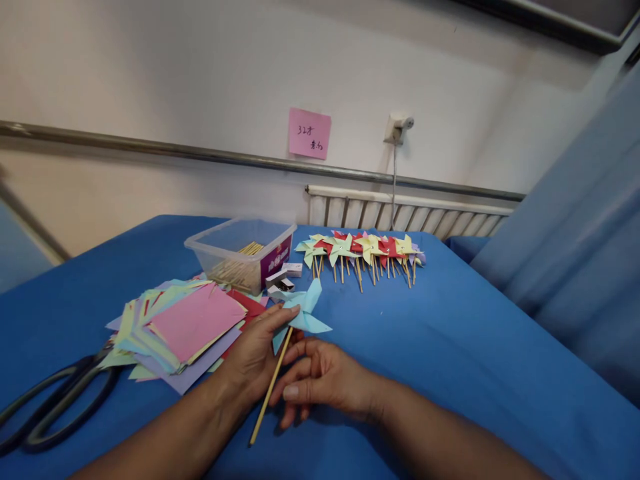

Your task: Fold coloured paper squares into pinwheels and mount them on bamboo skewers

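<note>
A light blue paper pinwheel [311, 321] is pinched between thumb and fingers of my left hand [253, 350], close to its centre. Its thin wooden stick [269, 399] slants down toward me. Beside the stick is my right hand [333, 380], with loosely curved fingers spread apart and nothing seen in them. Some of its fingertips lie behind the stick, and whether they touch it I cannot tell. Left of my left hand lies a loose pile of coloured paper squares [197, 320], pink on top. Small opened boxes [280, 283] stand just beyond the pinwheel.
A clear plastic tub [220, 247] holding wooden sticks [235, 272] stands behind the paper. Large black-handled scissors [70, 400] lie at the left. A row of finished pinwheels [370, 250] lies at the back of the blue-covered table [475, 373]. A curtain [580, 220] hangs at the right.
</note>
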`<state>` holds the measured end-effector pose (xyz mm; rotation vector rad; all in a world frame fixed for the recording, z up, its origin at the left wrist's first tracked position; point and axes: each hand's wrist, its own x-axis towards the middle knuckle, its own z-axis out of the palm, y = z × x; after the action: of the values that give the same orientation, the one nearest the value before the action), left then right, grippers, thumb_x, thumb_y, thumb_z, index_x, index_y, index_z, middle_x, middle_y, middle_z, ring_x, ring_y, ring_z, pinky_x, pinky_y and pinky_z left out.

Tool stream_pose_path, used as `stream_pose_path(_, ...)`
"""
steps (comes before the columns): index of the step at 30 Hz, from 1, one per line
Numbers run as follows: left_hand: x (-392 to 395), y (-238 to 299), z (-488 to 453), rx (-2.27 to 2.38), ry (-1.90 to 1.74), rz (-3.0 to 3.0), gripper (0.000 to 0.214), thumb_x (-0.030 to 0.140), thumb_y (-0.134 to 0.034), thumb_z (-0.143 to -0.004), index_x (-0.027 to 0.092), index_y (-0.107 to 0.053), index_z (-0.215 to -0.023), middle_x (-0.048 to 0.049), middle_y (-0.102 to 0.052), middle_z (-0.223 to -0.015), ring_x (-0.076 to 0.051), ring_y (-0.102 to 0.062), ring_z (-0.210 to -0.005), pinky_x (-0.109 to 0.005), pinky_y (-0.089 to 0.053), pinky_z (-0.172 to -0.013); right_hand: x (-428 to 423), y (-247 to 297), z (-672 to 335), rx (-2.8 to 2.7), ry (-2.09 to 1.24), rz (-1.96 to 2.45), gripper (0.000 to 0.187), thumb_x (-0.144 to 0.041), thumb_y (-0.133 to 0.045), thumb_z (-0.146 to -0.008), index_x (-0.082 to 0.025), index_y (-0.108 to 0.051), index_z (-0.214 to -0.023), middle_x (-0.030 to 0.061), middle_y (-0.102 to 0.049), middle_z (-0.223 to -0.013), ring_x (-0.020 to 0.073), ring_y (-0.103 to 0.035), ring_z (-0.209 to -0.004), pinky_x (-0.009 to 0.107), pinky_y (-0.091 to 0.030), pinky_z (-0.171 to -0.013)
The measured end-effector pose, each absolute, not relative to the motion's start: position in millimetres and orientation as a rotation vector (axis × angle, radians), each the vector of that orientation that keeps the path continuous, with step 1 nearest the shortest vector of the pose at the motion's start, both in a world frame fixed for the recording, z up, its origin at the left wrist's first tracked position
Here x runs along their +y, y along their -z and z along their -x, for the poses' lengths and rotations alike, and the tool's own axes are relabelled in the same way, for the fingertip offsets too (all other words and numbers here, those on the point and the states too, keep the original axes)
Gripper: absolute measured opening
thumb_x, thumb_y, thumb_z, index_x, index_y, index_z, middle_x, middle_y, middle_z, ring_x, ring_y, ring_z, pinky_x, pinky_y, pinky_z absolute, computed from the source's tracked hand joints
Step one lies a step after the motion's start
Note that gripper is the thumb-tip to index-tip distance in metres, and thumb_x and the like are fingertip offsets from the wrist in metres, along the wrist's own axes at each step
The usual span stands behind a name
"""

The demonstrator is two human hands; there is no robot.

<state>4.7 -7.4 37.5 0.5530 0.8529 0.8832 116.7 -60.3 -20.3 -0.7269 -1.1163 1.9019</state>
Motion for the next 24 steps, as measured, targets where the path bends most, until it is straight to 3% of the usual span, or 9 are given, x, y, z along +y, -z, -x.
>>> stream_pose_path(3,-5,-34,-5,0.894,-0.941,-0.627,0.020,0.014,-0.074,-0.064,0.018,-0.058,-0.075,0.0032,-0.060,-0.060,-0.011,-0.057,-0.050,-0.021,-0.047,-0.050,-61,24,-113,-1.118,-1.925,0.754,0.059,-0.042,-0.084,-0.056,-0.018,-0.049,-0.096,-0.0014,-0.066,-0.078,0.0117,-0.066,-0.055,0.018,-0.044,-0.048)
stream_pose_path(6,-5,-32,-5,0.903,-1.040,-0.716,0.021,0.018,-0.076,-0.064,0.018,-0.058,-0.075,0.0046,-0.058,-0.060,-0.009,-0.054,-0.050,-0.018,-0.045,-0.049,-62,27,-105,-1.120,-1.908,0.743,0.055,-0.046,-0.081,-0.059,-0.018,-0.051,-0.095,-0.0007,-0.067,-0.076,0.0119,-0.065,-0.055,0.019,-0.044,-0.047)
stream_pose_path(13,-6,-30,-2,0.817,-0.998,-0.826,0.017,0.024,-0.075,-0.068,0.016,-0.062,-0.078,0.0010,-0.062,-0.068,-0.012,-0.058,-0.060,-0.023,-0.048,-0.060,-61,25,-108,-1.061,-1.788,0.841,0.048,-0.054,-0.074,-0.065,-0.018,-0.049,-0.084,-0.0004,-0.069,-0.067,0.0100,-0.061,-0.043,0.016,-0.033,-0.037)
stream_pose_path(24,4,-31,2,0.889,-1.039,-0.797,0.018,0.024,-0.076,-0.066,0.016,-0.061,-0.074,0.0039,-0.059,-0.066,-0.009,-0.054,-0.060,-0.019,-0.043,-0.056,-60,19,-119,-1.099,-1.746,0.973,0.050,-0.057,-0.073,-0.064,-0.018,-0.046,-0.081,-0.0016,-0.069,-0.064,0.0088,-0.058,-0.039,0.016,-0.028,-0.036)
